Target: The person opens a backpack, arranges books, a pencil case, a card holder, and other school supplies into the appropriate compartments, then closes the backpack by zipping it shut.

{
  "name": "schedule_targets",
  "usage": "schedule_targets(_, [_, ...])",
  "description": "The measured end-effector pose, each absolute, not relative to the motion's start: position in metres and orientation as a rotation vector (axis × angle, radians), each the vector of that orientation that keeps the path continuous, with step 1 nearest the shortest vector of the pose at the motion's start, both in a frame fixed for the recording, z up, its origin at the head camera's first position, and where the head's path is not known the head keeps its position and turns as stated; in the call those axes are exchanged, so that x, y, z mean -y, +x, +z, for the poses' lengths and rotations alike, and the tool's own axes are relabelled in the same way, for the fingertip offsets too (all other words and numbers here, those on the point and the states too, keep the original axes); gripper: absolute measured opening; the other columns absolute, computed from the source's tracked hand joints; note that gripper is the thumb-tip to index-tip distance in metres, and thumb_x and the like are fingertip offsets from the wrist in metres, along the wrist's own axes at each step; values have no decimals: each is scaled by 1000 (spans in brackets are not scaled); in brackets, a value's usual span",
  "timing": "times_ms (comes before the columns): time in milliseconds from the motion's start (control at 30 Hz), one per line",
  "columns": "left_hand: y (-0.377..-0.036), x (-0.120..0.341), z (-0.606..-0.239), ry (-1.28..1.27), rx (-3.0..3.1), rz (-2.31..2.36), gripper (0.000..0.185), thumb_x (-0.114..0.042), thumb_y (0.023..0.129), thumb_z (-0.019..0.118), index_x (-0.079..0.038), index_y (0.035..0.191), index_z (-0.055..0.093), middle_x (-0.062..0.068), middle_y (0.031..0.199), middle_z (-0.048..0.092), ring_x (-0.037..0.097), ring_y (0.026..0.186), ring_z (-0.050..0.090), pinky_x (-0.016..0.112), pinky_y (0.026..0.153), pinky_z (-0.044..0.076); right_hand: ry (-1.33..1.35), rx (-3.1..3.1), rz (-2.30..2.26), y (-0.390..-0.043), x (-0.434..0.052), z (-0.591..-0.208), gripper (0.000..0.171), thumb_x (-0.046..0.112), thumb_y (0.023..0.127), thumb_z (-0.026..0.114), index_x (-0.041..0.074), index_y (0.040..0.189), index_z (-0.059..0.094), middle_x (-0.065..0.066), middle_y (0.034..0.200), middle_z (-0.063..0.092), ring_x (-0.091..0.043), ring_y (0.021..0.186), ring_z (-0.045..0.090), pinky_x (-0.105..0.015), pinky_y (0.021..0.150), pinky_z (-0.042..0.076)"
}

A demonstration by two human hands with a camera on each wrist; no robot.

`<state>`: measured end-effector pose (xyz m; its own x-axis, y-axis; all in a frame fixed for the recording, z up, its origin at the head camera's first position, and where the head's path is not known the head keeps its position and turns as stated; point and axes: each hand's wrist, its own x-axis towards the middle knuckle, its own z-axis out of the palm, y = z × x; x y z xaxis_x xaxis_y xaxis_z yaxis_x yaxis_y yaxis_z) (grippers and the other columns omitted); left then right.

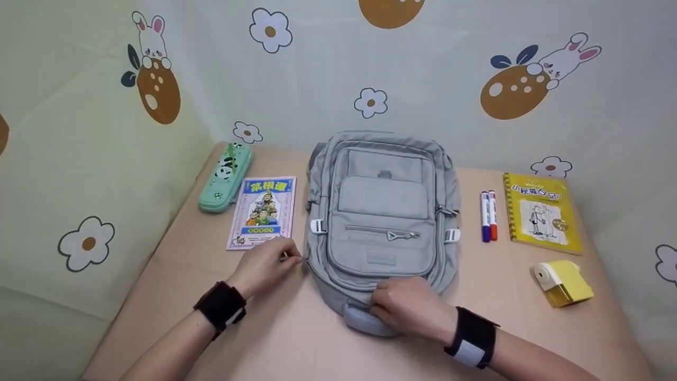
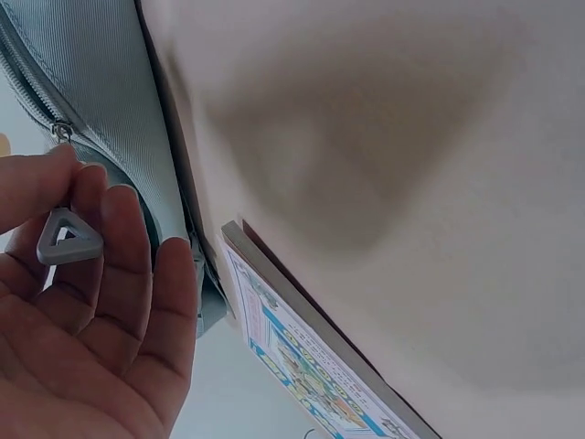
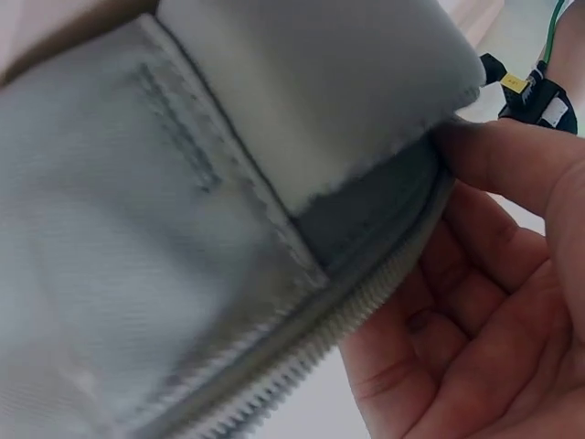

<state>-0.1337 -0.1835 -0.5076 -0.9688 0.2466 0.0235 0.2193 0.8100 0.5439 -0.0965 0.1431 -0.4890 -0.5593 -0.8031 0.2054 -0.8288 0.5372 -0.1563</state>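
Note:
A grey backpack (image 1: 383,196) lies front side up on the table, its top edge at the back wall. At its left side my left hand (image 1: 268,266) pinches a zipper pull (image 2: 69,240); in the left wrist view thumb and forefinger grip its cord just below the slider, and the grey triangular tab hangs over the fingers. My right hand (image 1: 410,308) holds the bag's near end beside the padded grab handle (image 1: 367,319). In the right wrist view the thumb and fingers pinch the fabric edge along a row of zipper teeth (image 3: 302,357).
Left of the bag lie a purple comic book (image 1: 264,211) and a green panda pencil case (image 1: 226,177). On the right are two markers (image 1: 489,216), a yellow spiral-bound book (image 1: 542,212) and a yellow pencil sharpener (image 1: 563,283). Patterned cloth walls (image 1: 317,69) surround the table.

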Motion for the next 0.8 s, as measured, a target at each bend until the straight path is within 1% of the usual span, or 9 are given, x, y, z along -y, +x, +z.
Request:
schedule_targets(133, [-134,183,-507,369,-2926,884,13,-18,91,78,-25,85,68,-10,87,65,11,83,62,37,78,52,1437,2741,303,-101,-135,-479,26,28,90,75,23,68,62,13,65,52,-7,54,48,-27,47,39])
schedule_targets(233, [-134,184,-506,365,-2918,893,13,-18,91,77,-25,85,68,-10,86,64,11,82,61,37,78,52,1469,2772,260,-106,-123,-471,31,30,92,73,23,65,60,13,62,49,-6,51,44,-27,45,37])
schedule_targets(400, [-133,184,-506,356,-2902,905,12,-17,91,77,-24,86,69,-10,86,64,11,81,60,37,77,52,1523,2777,147,-117,-96,-461,33,35,93,71,20,65,61,10,60,51,-10,50,46,-29,45,37])
schedule_targets(500, [-133,184,-506,344,-2890,908,12,-18,91,77,-25,85,69,-11,85,64,10,81,61,37,78,52,1512,2793,37,-122,-78,-457,34,39,91,72,19,65,63,8,58,52,-14,50,50,-33,45,40])
schedule_targets(567, [-133,184,-507,341,-2890,915,12,-18,91,78,-24,85,70,-11,84,65,10,82,61,37,79,52,1490,2809,-32,-125,-67,-456,37,40,90,73,18,62,61,7,56,51,-15,49,50,-35,45,40])
schedule_targets(700, [-134,185,-508,351,-2886,952,6,-17,90,79,-21,87,75,-11,85,67,11,83,62,37,80,52,1460,2801,-136,-129,-50,-461,43,37,86,73,18,54,51,5,50,45,-17,45,45,-37,41,37])
schedule_targets(800, [-133,184,-508,372,-2876,980,4,-15,89,79,-19,90,77,-10,87,67,11,83,62,37,80,52,1446,2793,-169,-130,-43,-467,42,33,83,72,18,53,47,4,48,44,-17,43,43,-37,39,34])
